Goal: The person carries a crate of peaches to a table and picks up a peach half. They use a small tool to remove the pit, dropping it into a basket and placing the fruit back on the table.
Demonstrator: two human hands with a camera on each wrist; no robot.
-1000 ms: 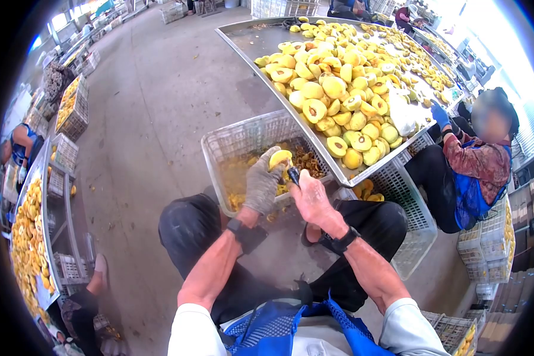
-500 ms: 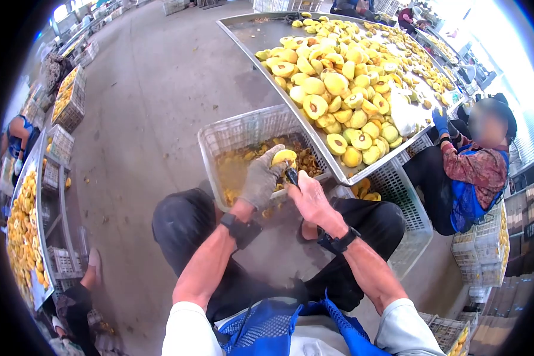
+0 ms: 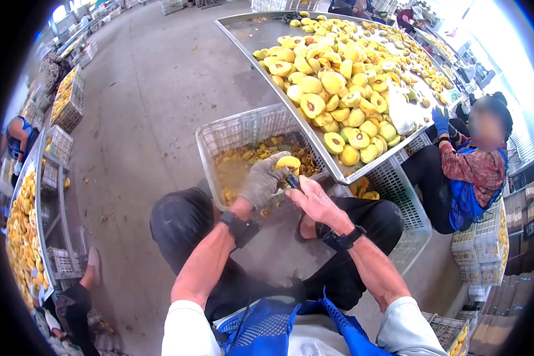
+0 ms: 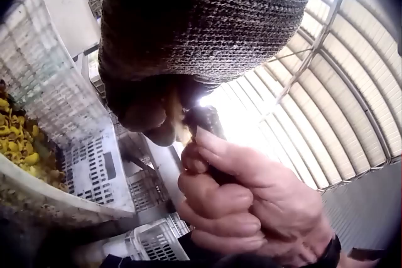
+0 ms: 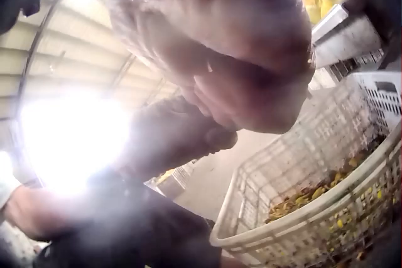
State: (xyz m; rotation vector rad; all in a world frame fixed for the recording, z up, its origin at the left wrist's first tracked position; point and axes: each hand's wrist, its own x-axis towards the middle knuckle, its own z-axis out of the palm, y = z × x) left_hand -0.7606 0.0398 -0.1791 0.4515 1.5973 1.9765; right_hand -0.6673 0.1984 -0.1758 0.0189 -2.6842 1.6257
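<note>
My left hand (image 3: pixel 263 181), in a grey knit glove, grips a yellow peach half (image 3: pixel 288 161) over a white plastic crate (image 3: pixel 243 126). My bare right hand (image 3: pixel 315 202) holds a small tool by its black handle (image 3: pixel 292 180), its tip end up against the fruit. Curled fingers wrap that handle in the left wrist view, where the right hand (image 4: pixel 245 199) sits just under the glove (image 4: pixel 232 35). The tool's working end is hidden by the peach and glove. Brown and yellow scraps (image 5: pixel 314 196) lie inside the crate in the right wrist view.
A metal-rimmed table (image 3: pixel 249 37) heaped with peach halves (image 3: pixel 344 101) stands ahead, its corner overhanging the crate. Another crate (image 3: pixel 418 222) sits by my right knee. A person in blue gloves (image 3: pixel 477 166) sits at the right. Another fruit table (image 3: pixel 41 225) stands left.
Both hands stay together over the crate, shifting slightly. The peach half has tilted, showing more of its rounded side, and has moved a little right and down.
</note>
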